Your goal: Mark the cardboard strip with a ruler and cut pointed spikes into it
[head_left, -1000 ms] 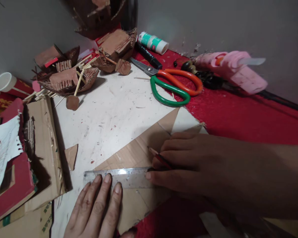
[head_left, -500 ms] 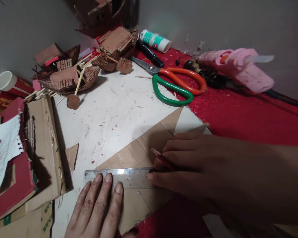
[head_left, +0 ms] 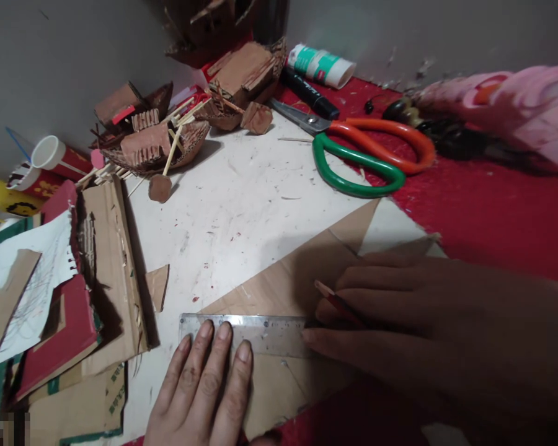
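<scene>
A clear ruler point(head_left: 279, 337) lies across a flat piece of brown cardboard point(head_left: 270, 279) on a white surface. The fingers of my left hand point(head_left: 204, 384) are spread out and pressed on the ruler's left part. My right hand point(head_left: 400, 316) rests over the ruler's right end and the cardboard, a pencil point(head_left: 339, 303) held between its fingers. The pencil's bare wooden tip points up and to the left. The ruler's right end is hidden beneath this hand.
Scissors point(head_left: 358, 155) with orange and green handles lie beyond the cardboard, near a black marker point(head_left: 309, 93) and a glue stick point(head_left: 323, 65). Cardboard model boats point(head_left: 153, 142) stand at the back left. Stacked cardboard point(head_left: 114, 266) and paper cups point(head_left: 56, 155) are on the left.
The camera view has shifted left, so everything appears further right. Both hands keep about the same places on the ruler.
</scene>
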The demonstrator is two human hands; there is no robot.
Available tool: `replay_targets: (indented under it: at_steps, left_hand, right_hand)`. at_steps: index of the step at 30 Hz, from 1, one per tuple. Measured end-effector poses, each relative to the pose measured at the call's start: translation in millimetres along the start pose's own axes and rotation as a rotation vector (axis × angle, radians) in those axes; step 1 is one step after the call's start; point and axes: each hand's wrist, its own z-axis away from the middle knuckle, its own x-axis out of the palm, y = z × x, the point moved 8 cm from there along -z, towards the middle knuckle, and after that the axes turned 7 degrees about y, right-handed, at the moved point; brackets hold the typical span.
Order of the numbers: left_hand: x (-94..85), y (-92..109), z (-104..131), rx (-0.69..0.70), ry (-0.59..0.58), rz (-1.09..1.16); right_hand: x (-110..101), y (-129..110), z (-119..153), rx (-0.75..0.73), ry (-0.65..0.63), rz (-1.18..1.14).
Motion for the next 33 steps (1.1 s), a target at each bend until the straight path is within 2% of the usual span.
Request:
replay_targets:
  at_steps: [4,13,22,33]
  left_hand:
    - [1.0,0,0,-0.070,0.046,0.041]
    - [0.3,-1,-1,-0.062,0.062,0.034]
    - [2.5,0,0,-0.048,0.112,-0.010]
    - [0.0,-2,-2,-0.031,0.017,0.026]
  right_hand:
    - [2,-1,0,-0.011,0.017,0.027]
    - [-2,0,-4,0.005,0.019,0.014]
    - [-8,-3,-6,-0.044,-0.066,0.006]
    - [-7,0,-6,-0.021,-0.069,0.016]
